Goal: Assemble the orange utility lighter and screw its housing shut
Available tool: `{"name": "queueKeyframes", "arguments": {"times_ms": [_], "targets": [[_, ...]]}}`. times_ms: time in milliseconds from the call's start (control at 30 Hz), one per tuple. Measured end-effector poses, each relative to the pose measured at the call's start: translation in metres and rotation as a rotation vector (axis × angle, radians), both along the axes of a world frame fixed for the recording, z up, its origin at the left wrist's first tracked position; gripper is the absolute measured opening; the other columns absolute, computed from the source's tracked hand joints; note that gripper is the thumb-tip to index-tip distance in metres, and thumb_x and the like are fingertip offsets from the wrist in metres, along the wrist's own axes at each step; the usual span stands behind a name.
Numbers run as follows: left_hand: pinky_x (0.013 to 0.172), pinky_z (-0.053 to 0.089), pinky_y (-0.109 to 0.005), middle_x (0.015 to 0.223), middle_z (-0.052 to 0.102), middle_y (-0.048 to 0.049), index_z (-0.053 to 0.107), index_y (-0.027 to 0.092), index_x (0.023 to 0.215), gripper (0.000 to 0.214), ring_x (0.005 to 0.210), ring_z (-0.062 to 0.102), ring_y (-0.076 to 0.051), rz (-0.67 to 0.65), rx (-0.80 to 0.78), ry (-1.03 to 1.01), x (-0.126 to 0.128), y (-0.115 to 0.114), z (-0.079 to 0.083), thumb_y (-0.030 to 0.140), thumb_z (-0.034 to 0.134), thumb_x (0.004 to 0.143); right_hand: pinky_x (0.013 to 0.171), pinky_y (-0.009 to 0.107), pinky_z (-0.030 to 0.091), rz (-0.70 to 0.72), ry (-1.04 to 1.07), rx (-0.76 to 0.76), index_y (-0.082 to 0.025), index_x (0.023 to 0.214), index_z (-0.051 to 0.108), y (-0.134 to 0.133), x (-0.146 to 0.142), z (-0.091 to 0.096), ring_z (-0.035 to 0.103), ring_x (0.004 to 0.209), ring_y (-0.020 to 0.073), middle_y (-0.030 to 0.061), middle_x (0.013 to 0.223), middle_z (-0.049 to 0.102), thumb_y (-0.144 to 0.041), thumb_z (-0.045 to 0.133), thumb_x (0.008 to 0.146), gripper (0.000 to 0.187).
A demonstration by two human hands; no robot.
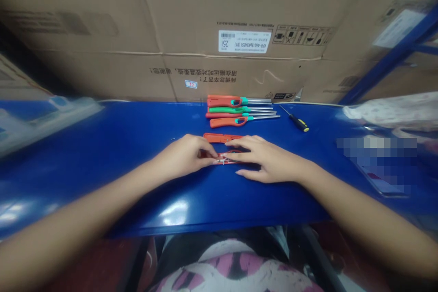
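An opened gas lighter, an orange casing half [234, 160] with small metal parts and a pale wire inside, lies on the blue table in front of me. My left hand [186, 155] pinches its left end between thumb and fingers; exactly which part sits in the pinch is hidden. My right hand [270, 159] reaches over the right end with fingers spread, its index finger touching the inner parts. Just beyond lies another orange casing half [219, 138], partly covered by the right hand.
Several long-nosed lighters [227, 122], orange and green, lie stacked side by side at the back. A black and yellow screwdriver [299, 122] is to their right. Behind stands a large cardboard box [191, 32]. Clear plastic packaging [51, 114] is at left, a phone-like object [383, 178] at right.
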State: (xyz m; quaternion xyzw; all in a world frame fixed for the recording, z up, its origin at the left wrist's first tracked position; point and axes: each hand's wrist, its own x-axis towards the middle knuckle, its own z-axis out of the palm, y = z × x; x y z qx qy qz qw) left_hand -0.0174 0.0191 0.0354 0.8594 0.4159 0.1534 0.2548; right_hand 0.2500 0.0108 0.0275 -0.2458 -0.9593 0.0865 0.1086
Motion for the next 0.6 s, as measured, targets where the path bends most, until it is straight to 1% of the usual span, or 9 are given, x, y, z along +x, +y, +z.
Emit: {"name": "queueKeyframes", "arguments": {"times_ms": [133, 267, 433, 600], "targets": [[0.059, 0.047, -0.022, 0.083, 0.078, -0.0027, 0.082, 0.023, 0.087, 0.01, 0.066, 0.068, -0.015, 0.025, -0.071, -0.049, 0.0006, 0.0032, -0.0031, 0.03, 0.077, 0.081, 0.11, 0.053, 0.04, 0.005, -0.008, 0.022, -0.028, 0.145, 0.056, 0.0003, 0.0003, -0.0023, 0.047, 0.138, 0.0299, 0.015, 0.153, 0.049, -0.036, 0.061, 0.096, 0.05], [0.06, 0.048, -0.022, 0.083, 0.078, -0.0024, 0.082, 0.023, 0.086, 0.009, 0.066, 0.068, -0.015, 0.022, -0.087, -0.065, 0.0, 0.0042, -0.0044, 0.029, 0.077, 0.081, 0.112, 0.053, 0.038, 0.025, -0.033, 0.031, -0.028, 0.143, 0.058, 0.0, 0.0, -0.0028, 0.045, 0.14, 0.0298, 0.0147, 0.154, 0.047, -0.036, 0.06, 0.097, 0.047], [0.061, 0.048, -0.023, 0.084, 0.078, -0.0038, 0.082, 0.023, 0.087, 0.011, 0.071, 0.07, -0.017, -0.004, -0.022, -0.061, -0.0019, 0.0023, -0.0053, 0.031, 0.077, 0.082, 0.113, 0.055, 0.036, 0.043, -0.034, 0.029, -0.026, 0.143, 0.058, -0.0017, -0.001, -0.0046, 0.044, 0.142, 0.0305, 0.0151, 0.158, 0.043, -0.035, 0.058, 0.097, 0.046], [0.066, 0.05, -0.025, 0.087, 0.078, -0.004, 0.082, 0.024, 0.089, 0.01, 0.075, 0.07, -0.018, -0.025, 0.064, -0.028, -0.0024, 0.0005, -0.0054, 0.031, 0.075, 0.085, 0.114, 0.055, 0.036, 0.042, -0.064, 0.05, -0.026, 0.148, 0.052, -0.0029, -0.0024, -0.0068, 0.047, 0.14, 0.0302, 0.0158, 0.159, 0.042, -0.035, 0.055, 0.099, 0.05]]}}
